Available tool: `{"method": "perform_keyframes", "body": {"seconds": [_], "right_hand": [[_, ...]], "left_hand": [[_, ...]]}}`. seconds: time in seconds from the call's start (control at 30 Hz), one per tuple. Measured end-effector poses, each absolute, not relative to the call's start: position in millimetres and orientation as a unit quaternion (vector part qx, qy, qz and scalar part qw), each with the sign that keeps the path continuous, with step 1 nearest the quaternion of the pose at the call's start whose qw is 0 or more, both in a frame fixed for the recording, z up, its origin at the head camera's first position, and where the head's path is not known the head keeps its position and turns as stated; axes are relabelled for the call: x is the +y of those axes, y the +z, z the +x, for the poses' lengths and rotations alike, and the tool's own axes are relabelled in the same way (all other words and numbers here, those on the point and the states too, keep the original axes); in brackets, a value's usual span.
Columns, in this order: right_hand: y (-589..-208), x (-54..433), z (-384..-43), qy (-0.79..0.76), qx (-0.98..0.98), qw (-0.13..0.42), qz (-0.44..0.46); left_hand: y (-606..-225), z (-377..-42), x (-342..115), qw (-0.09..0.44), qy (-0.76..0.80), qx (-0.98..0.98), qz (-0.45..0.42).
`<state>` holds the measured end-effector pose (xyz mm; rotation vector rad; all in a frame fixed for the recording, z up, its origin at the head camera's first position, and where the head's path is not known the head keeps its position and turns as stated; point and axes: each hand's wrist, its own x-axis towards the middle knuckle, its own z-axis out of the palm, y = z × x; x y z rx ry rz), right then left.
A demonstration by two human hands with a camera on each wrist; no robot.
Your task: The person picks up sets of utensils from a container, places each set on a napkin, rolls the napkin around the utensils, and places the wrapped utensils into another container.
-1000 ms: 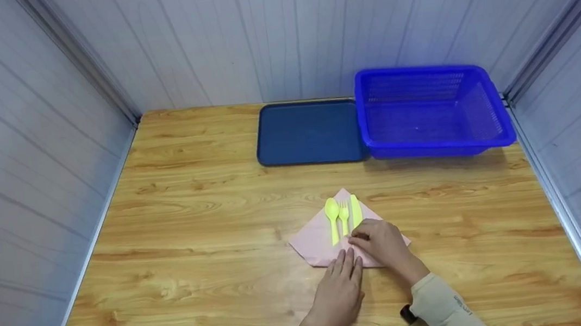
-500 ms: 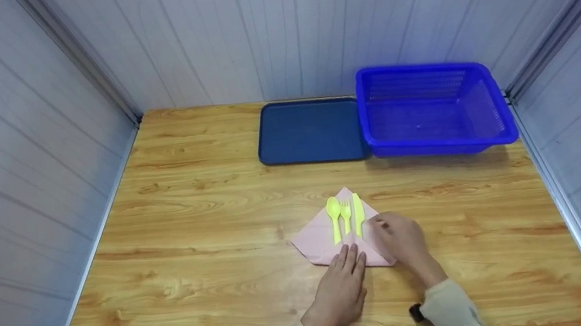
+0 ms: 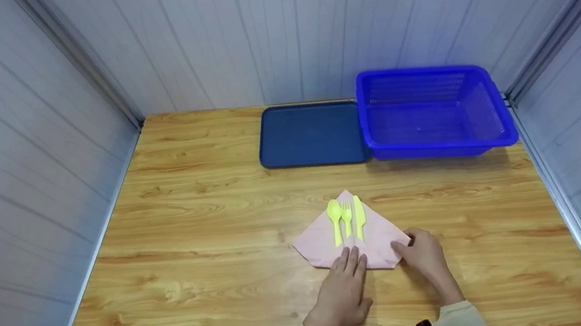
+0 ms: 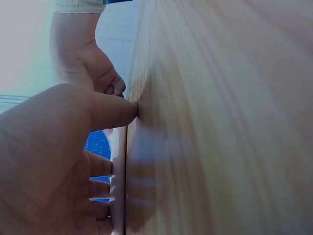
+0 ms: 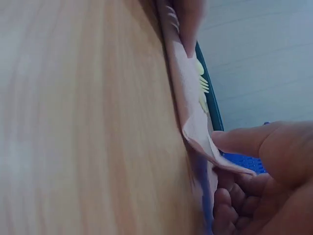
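A pink napkin (image 3: 321,244) lies folded on the wooden table, its top corner pointing away from me. Side by side on it are a yellow spoon (image 3: 334,211), a yellow fork (image 3: 346,212) and a yellow knife (image 3: 359,212); the napkin's folded lower edge covers their handle ends. My left hand (image 3: 340,294) presses that fold with straight fingers. At the napkin's right corner, my right hand (image 3: 426,257) pinches the cloth between thumb and fingers. The right wrist view shows the pinched napkin edge (image 5: 195,129) lifted a little off the table.
At the back of the table lies a dark blue tray (image 3: 312,134). A blue plastic basket (image 3: 442,147) stands against its right end. Panelled walls (image 3: 276,33) close in the back and both sides.
My right hand has moved from the middle of the napkin, beside the cutlery, rightward to its right corner and now pinches it. The left hand stays pressed on the fold.
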<state>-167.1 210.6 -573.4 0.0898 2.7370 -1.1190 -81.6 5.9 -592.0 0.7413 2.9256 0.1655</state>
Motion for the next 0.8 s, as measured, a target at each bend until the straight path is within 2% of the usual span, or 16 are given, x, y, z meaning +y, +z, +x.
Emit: {"method": "perform_keyframes", "body": {"seconds": [0.27,0.53,0.8], "right_hand": [[-574,194,-154,-0.437,0.894,0.099,-0.013],[-567,168,-136,-0.411,0.911,0.014,-0.011],[-567,133,-130,-0.415,0.904,-0.036,-0.101]], "left_hand": [[-594,-80,6,0.047,0.035,0.967,0.246],[-593,-82,6,0.058,0.047,0.966,0.247],[-594,-81,3,0.047,0.041,0.967,0.246]]}}
